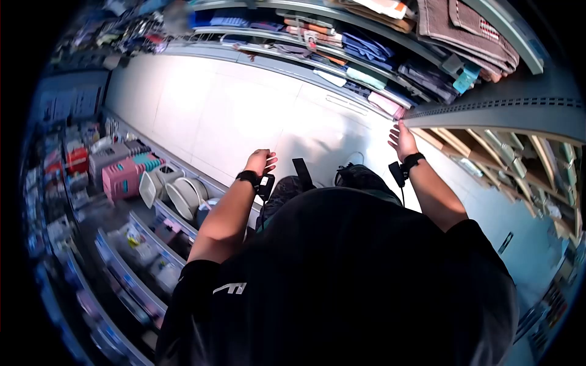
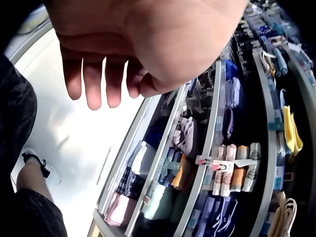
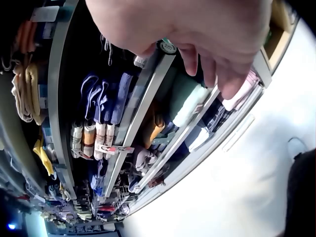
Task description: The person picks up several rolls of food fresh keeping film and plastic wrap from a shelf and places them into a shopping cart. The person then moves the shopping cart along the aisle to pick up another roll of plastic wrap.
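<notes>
I stand in a shop aisle with both hands raised in front of me, holding nothing. My left hand [image 1: 260,160] hangs over the pale floor [image 1: 232,110] with loosely bent fingers; in the left wrist view the left hand [image 2: 148,39] has its fingers [image 2: 93,84] dangling free. My right hand [image 1: 401,140] reaches up close to the corner of a grey shelf edge [image 1: 488,113]; whether it touches I cannot tell. The right hand [image 3: 197,34] hovers before shelves of folded cloths [image 3: 103,98], near a pink folded item [image 3: 242,94].
Shelves of folded towels and cloths [image 1: 366,55] line the far side, with brown towels [image 1: 470,30] on top. At the left stand pink crates [image 1: 125,177] and white basins [image 1: 186,195]. Wooden compartments [image 1: 519,158] sit under the grey shelf. My shoes [image 1: 360,177] are on the floor.
</notes>
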